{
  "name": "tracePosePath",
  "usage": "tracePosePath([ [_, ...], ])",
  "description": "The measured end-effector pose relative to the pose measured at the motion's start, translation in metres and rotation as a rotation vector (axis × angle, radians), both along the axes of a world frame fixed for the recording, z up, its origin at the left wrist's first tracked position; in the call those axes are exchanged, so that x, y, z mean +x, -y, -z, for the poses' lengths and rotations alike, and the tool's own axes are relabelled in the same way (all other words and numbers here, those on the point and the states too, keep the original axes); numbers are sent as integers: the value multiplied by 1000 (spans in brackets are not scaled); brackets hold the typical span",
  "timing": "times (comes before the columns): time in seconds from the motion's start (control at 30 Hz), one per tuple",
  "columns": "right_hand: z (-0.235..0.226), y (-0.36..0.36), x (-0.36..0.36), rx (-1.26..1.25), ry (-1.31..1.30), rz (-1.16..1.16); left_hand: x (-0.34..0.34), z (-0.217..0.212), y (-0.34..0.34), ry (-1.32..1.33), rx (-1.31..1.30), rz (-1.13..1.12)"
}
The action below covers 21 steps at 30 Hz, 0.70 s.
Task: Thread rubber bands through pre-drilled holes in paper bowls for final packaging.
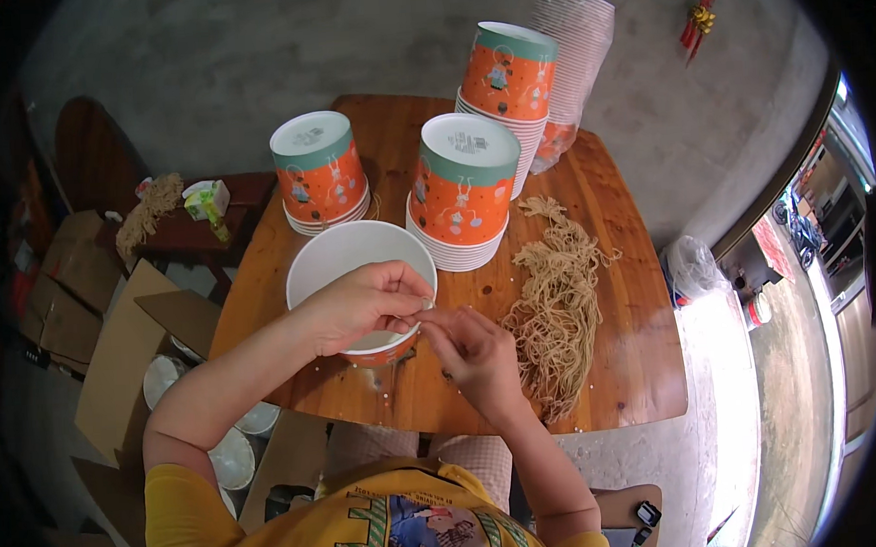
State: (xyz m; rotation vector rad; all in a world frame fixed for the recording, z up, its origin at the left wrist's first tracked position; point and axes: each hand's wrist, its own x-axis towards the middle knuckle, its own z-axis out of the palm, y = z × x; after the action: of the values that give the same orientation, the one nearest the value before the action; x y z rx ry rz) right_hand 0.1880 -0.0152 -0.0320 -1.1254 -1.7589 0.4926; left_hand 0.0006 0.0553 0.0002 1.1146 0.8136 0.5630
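Note:
An orange paper bucket [332, 263] with a white inside stands upright, mouth up, at the near middle of the table. My left hand [366, 304] reaches over its mouth, fingers closed in a pinch at the right part of the rim. Against those fingertips, my right hand [478, 355] pinches too, just outside the rim. Whatever sits between the fingers is too small to make out. Right of my right hand lies a tangled heap of tan cord [562, 312] on the wooden table [637, 363].
Upside-down stacks of orange buckets stand behind: a left stack [321, 176], a middle stack [462, 194] and a rear stack [508, 75]. A tall plastic-wrapped stack [574, 38] leans behind them. At left, an open carton [129, 355] holds white-topped tubs [233, 458]. More cord [152, 213] lies on a side bench.

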Motion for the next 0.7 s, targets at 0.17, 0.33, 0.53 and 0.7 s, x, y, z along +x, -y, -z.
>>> tracePosePath([
  [0.17,15,-8,14,-219,-416,21,5,-1,1,-95,152,-14],
  [0.33,3,-12,8,-319,-723,-96,10,-3,12,-257,657,-8],
  [0.53,-7,-12,2,-209,-128,44,10,-4,16,-307,730,-8],
  [0.7,4,-15,2,-239,-206,15,8,-12,21,-384,868,39],
])
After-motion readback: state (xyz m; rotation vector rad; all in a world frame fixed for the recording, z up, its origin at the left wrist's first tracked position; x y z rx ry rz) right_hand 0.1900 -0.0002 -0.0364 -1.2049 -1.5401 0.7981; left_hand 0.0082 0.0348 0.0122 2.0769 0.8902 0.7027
